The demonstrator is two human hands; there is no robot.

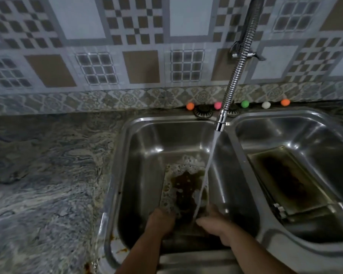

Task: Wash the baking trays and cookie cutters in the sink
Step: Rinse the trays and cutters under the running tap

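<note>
A marbled stone counter (48, 175) carries one steel double sink (229, 123) with two basins side by side, set against the patterned tile wall (127, 46). There are two baking trays. One tray (183, 186) lies in the left basin, its long axis running from the near edge toward the back wall, its bed covered with foam and a dark brown stain at the middle. The second tray (291, 180) rests in the right basin, leaning a little, its long axis slanting from the back-left toward the near-right corner, with a dark burnt patch along its bed and a small metal clasp at its near end. One flexible ribbed tap hose (240, 62) hangs from the wall and ends over the divider between the basins; a single stream of water (204, 175) falls slantwise from its nozzle onto the near end of the left tray. The left hand (162, 220) rests on the near-left corner of that tray, fingers curled down onto it, though whether they grip the rim I cannot tell. The right hand (212, 220) is at the near-right corner under the water, fingers bent inward; its hold is likewise unclear. Two round strainers (203, 111) and five small coloured balls (245, 104) sit along the back edge of the sink. No cookie cutters are discernible.
</note>
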